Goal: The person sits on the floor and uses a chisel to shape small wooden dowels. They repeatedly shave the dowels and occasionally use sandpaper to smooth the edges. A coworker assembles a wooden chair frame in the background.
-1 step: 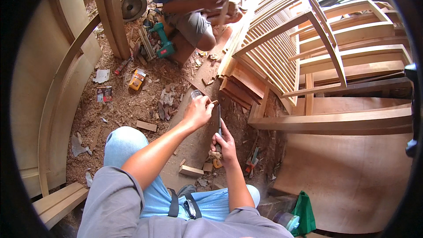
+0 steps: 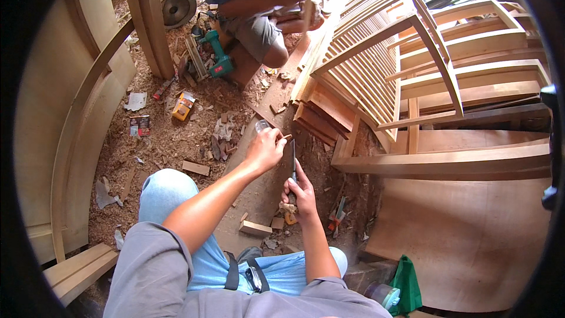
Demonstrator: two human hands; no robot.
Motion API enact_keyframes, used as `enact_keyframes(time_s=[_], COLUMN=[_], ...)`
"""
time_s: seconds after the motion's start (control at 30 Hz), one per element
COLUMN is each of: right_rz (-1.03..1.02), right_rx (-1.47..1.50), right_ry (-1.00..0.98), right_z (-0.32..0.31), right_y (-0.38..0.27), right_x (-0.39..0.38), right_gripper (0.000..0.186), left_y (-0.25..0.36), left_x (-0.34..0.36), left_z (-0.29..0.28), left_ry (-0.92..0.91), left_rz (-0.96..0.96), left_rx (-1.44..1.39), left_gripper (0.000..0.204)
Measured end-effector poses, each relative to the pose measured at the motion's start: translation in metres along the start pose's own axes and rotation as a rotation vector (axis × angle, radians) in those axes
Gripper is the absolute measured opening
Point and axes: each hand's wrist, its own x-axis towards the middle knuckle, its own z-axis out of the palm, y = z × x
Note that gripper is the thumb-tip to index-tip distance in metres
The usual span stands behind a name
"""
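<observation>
My left hand (image 2: 265, 151) is closed with its fingers pinched on a small wooden piece (image 2: 287, 136), whose tip shows past the fingers. A clear, rounded container (image 2: 262, 125) shows just beyond that hand; whether the hand touches it I cannot tell. My right hand (image 2: 299, 193) is wrapped around the handle of a hand tool with a narrow straight blade (image 2: 293, 156). The blade points up and away, its tip close beside the wooden piece; I cannot tell whether they touch. Both hands are above the floor, in front of my knees.
Across from me sits a person (image 2: 253, 15) holding a wooden piece. Nearby are a green power tool (image 2: 218, 56), a circular saw (image 2: 178, 9) and a yellow package (image 2: 183, 106). Slatted wooden frames (image 2: 365, 59) stand right, curved panels (image 2: 65, 129) left. Offcuts (image 2: 255, 228) and shavings litter the floor.
The other person's raised hand and wooden piece have shifted slightly. My own hands and what they hold look the same.
</observation>
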Motion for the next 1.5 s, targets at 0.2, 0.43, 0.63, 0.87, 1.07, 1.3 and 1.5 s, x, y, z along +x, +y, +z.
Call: enact_keyframes(time_s=[0.2,0.43,0.63,0.87,1.07,1.3,1.5], right_rz=[0.027,0.018,0.007,0.003,0.014,0.016,-0.003], right_rx=[0.125,0.143,0.082,0.061,0.062,0.06,-0.012], right_ry=[-0.044,-0.052,-0.057,-0.066,-0.062,-0.077,-0.105], right_z=[-0.001,-0.006,-0.007,-0.007,-0.009,-0.005,-0.005], right_y=[-0.005,-0.005,-0.008,-0.009,-0.009,-0.016,-0.018], right_x=[-0.009,-0.009,-0.009,-0.009,-0.009,-0.015,-0.018], right_gripper=[0.067,0.069,0.069,0.069,0.068,0.066,0.066], left_y=[0.005,0.006,0.006,0.008,0.007,0.002,-0.002], left_x=[-0.001,-0.002,-0.002,-0.002,-0.002,0.0,-0.001], left_z=[0.003,0.002,0.001,-0.001,0.0,0.003,0.007], left_ry=[-0.037,-0.044,-0.067,-0.058,-0.048,-0.06,-0.04], left_rz=[-0.062,-0.094,-0.069,-0.079,-0.063,-0.1,-0.118], left_rx=[-0.067,-0.113,-0.116,-0.146,-0.147,-0.184,-0.213], left_gripper=[0.023,0.022,0.022,0.022,0.022,0.022,0.021])
